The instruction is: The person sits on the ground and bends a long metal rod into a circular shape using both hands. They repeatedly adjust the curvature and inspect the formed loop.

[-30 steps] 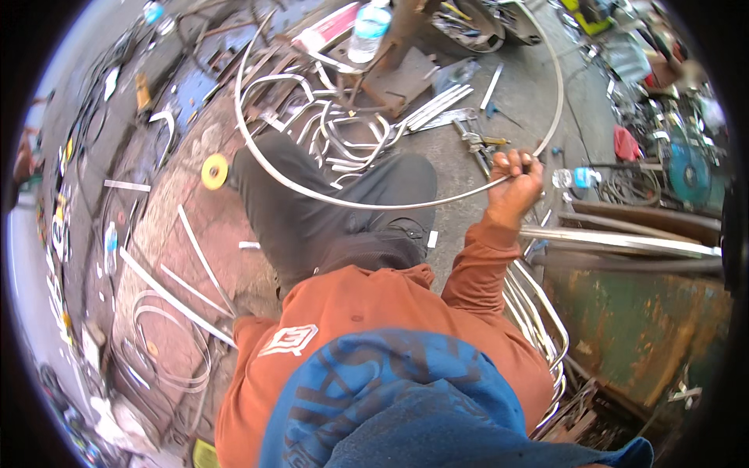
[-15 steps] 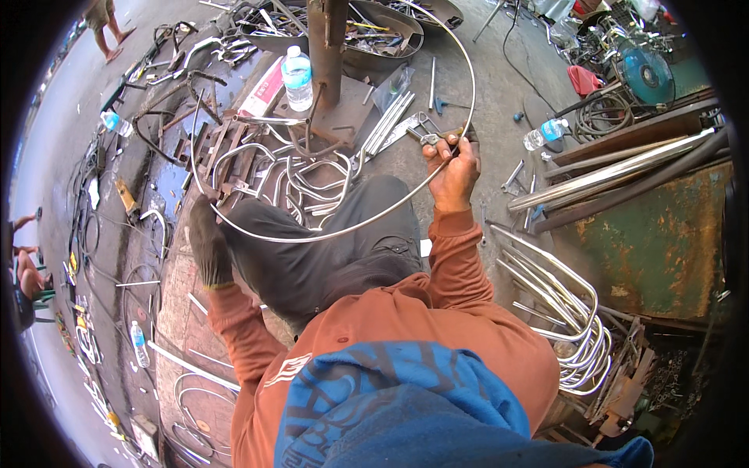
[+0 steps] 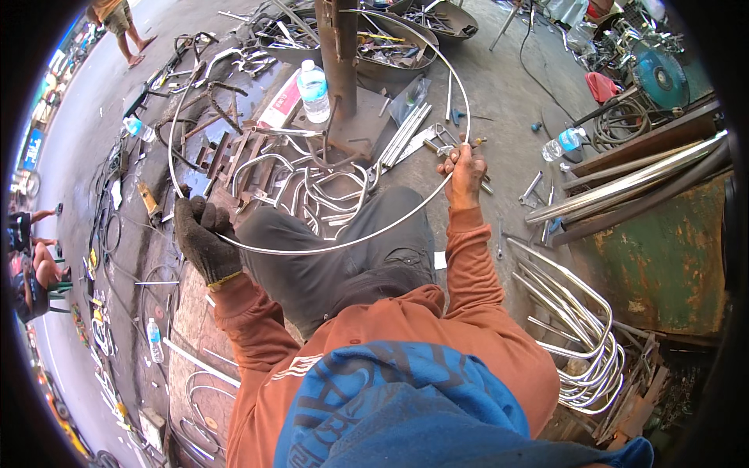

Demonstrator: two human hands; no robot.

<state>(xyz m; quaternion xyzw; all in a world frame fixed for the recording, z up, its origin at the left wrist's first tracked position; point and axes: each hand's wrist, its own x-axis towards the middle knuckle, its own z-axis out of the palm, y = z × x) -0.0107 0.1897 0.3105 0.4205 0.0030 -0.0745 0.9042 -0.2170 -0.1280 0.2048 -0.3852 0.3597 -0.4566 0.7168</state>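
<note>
One large metal ring (image 3: 328, 117) is held in front of the person, over the lap, by two hands. The left hand (image 3: 204, 238), in a dark work glove, is closed around the ring's near-left rim; the bare right hand (image 3: 466, 173) is closed on its near-right rim. The ring lies tilted, its near edge across the knees and its far edge up beside the rusty post (image 3: 341, 54). It looks slightly longer from near-left to far-right, though the lens bends shapes.

Four plastic water bottles show: one just left of the post (image 3: 314, 91), one well to its right (image 3: 563, 143), one far left (image 3: 134, 126), and one lower left (image 3: 155, 340). A heap of bent steel tubes (image 3: 312, 183) lies at the post's foot, partly seen through the ring, too tangled to count. Another stack of bent tubes (image 3: 581, 343) lies far to the lower right of the post, its end hidden among scrap. The right fingertips are hidden behind the rim.
</note>
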